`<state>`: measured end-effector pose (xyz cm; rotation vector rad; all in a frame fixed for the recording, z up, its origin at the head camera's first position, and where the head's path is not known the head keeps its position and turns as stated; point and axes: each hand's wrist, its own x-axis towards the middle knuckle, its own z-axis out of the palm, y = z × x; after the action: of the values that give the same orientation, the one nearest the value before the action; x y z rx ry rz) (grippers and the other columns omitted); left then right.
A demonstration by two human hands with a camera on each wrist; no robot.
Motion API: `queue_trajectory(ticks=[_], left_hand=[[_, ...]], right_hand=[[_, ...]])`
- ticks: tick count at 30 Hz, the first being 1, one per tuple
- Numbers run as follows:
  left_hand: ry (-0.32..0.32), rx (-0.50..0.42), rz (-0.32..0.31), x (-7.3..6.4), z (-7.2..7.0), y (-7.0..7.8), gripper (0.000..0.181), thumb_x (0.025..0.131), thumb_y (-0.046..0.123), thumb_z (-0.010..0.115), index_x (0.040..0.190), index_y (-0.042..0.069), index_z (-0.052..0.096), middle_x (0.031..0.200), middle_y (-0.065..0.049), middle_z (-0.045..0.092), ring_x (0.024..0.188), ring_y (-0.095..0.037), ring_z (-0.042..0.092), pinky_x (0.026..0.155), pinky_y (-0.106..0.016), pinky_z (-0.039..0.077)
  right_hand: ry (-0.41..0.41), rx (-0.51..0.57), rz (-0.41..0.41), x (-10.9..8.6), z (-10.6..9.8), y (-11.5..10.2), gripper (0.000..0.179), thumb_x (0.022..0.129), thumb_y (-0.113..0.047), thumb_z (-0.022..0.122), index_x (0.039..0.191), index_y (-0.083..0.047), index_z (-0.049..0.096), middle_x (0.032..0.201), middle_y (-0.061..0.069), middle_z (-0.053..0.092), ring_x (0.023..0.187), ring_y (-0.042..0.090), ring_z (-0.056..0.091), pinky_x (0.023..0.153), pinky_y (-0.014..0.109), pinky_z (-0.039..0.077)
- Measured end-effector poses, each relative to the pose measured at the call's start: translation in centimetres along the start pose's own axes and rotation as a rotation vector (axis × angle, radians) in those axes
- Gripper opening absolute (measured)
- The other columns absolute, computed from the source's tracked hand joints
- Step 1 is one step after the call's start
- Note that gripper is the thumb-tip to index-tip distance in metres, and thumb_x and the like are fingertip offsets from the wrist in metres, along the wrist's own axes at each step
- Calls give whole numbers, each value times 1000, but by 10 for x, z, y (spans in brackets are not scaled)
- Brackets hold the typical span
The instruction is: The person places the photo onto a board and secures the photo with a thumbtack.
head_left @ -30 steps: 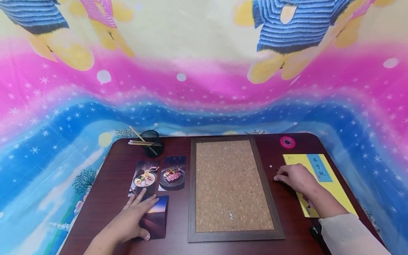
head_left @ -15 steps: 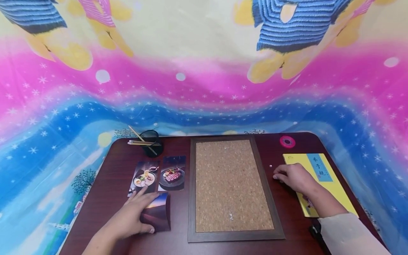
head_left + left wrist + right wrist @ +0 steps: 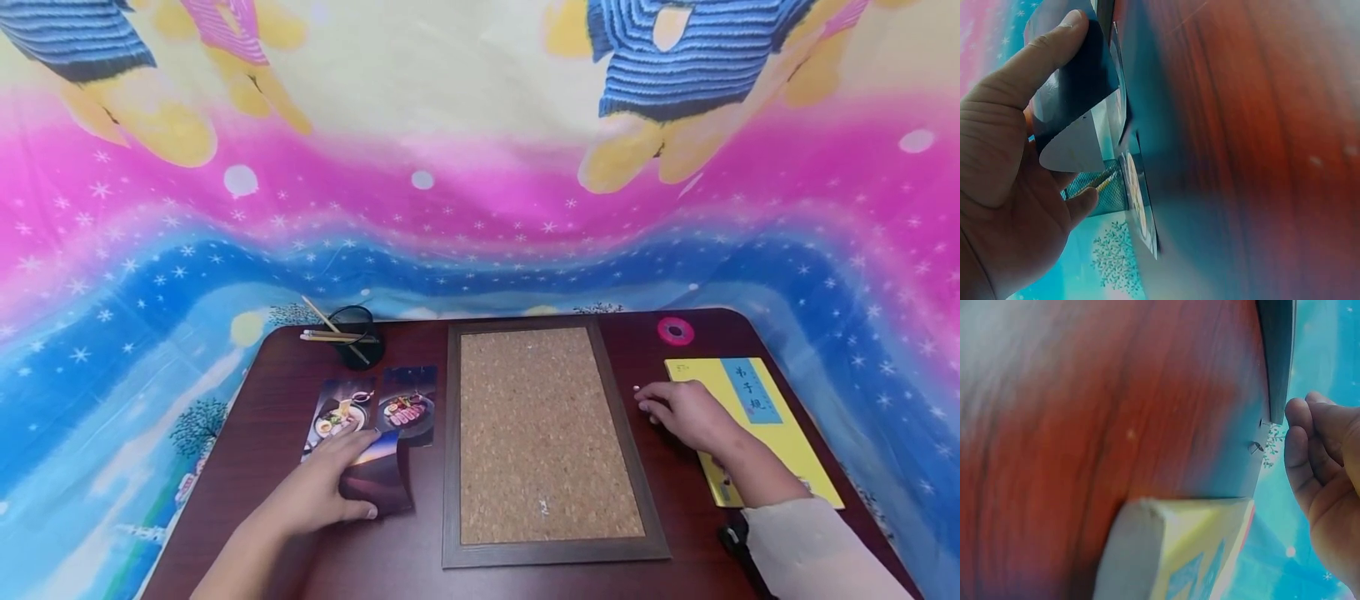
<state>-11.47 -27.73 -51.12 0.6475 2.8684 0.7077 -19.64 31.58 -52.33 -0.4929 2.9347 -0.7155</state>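
Note:
My left hand (image 3: 318, 492) pinches a dark photo card (image 3: 378, 479), thumb on its front and fingers behind. The card is bent and raised off the table; in the left wrist view its pale back shows at the curled corner. Beyond it lie a noodle-bowl photo (image 3: 341, 408), partly covered by my fingers, and a sliced-meat photo (image 3: 408, 408). My right hand (image 3: 690, 412) hovers beside the framed corkboard (image 3: 547, 433), its fingers loosely bent. No held thing shows between them. Close to its fingertips are tiny pin-like things (image 3: 1256, 447) on the table.
A black mesh cup (image 3: 360, 337) with pencils stands at the back left. A pink tape roll (image 3: 676, 331) lies at the back right. Under my right forearm is a yellow book (image 3: 795, 450), and a black object (image 3: 735, 542) is partly hidden by the sleeve.
My left hand has moved forward and to the right, lifting and bending the dark photo card. My right hand has shifted slightly left, closer to the tiny pale thing.

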Motion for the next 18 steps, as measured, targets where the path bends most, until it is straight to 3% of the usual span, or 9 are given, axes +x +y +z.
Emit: queue_trajectory(ticks=[11,18], left_hand=[[-6,-35,-6,28,-4,-2,104,70,48,94,155,11,48,157,-19,47,146,-47,39,111,-68,36],[8,-38,-1,47,-6,3,105,71,48,94,158,13,46,158,-16,46,145,-44,42,110,-66,39]], right_hand=[[16,65,38,1,0,-2,24,102,-12,66,125,-10,74,101,-1,76,77,11,67,70,31,56],[53,98,62,4,-1,-2,17,102,-16,68,118,-14,74,85,-7,70,74,13,64,64,30,53]])
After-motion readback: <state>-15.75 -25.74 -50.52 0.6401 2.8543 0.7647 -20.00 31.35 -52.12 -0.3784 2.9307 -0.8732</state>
